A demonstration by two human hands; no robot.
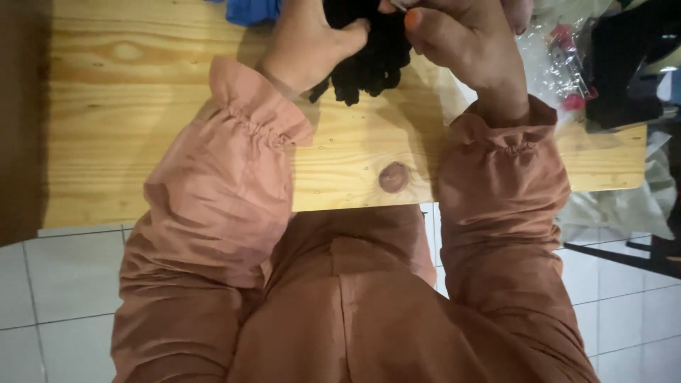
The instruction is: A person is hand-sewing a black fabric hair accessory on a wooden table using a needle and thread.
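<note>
**A:** What have I got under the head camera right now?

**B:** I'm looking straight down at a pale wooden table, and I'll place everything from the dark round knot near its front edge. Straight up from the knot, at the top of the view, a clump of black yarn hangs between both hands.

**A:** How do my hands stand?

**B:** My left hand is up and left of the knot, curled round the left side of the yarn, thumb pressed into it. My right hand is up and right of the knot, fingers folded in, thumb and forefinger pinched together at the yarn's upper right corner. A thin pale thing shows at that pinch, but it is cut by the top edge and I cannot tell what it is. The thumbnail is orange.

**A:** Is the yarn resting on the table?

**B:** I cannot tell; its lower loops dangle just above the wood or touch it, with a shadow beneath.

**A:** What else is around?

**B:** Far up and left of the knot, just beside the left hand, a blue cloth pokes in from the top edge. Well to the right of the knot lies a crumpled clear plastic bag with red bits in it, and past that a black thing at the table's right end. Both sleeves are dusty pink, gathered at the wrists. Below the knot, off the table, white floor tiles show.
</note>
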